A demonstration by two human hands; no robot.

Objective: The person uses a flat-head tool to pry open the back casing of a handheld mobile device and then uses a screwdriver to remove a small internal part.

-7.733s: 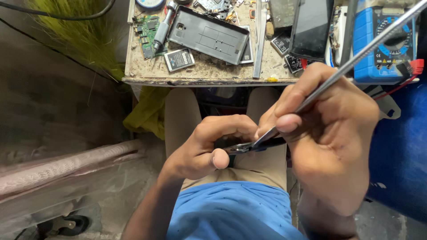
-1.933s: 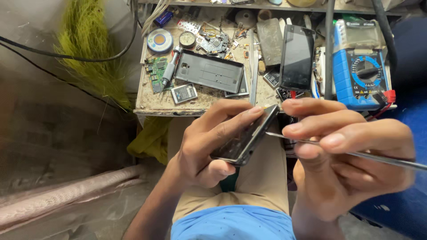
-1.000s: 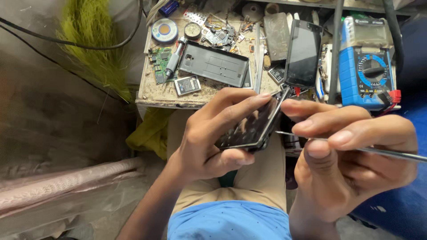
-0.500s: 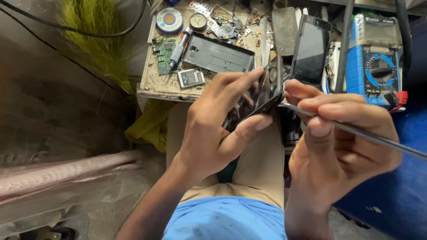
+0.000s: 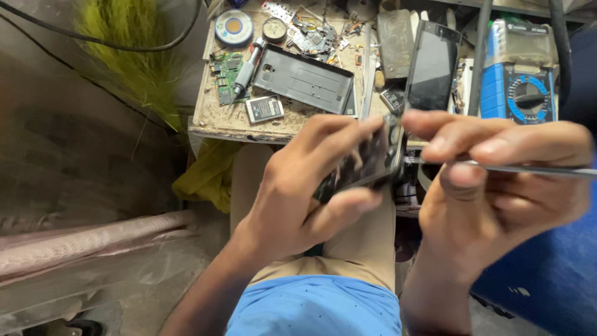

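**A:** What am I looking at from up here?

**B:** I see my left hand wrapped around a small dark phone, fingers curled over its far face and the thumb pressed up from beneath, so the device is pinched on edge above the lap. I judge it is tilted that way to turn its right end toward the tool

**A:** And the other hand?

**B:** My right hand is closed on a thin metal pick, thumb and first two fingers pressed together around the shaft like a pen grip. The tip meets the phone's right end; whether it sits in a seam I cannot tell, the picture is blurred there

**A:** Why hold it over the knees and not on the bench?

**B:** The small wooden table is crowded. A grey back cover lies flat in the middle, a green circuit board beside it at the left with a screwdriver between them, a small battery near the front edge, and a solder spool at the back. A second dark phone leans upright, and a blue multimeter stands at the right

**A:** So the lap is the free space?

**B:** That is my reading; both hands brace against each other there, which should steady the pick
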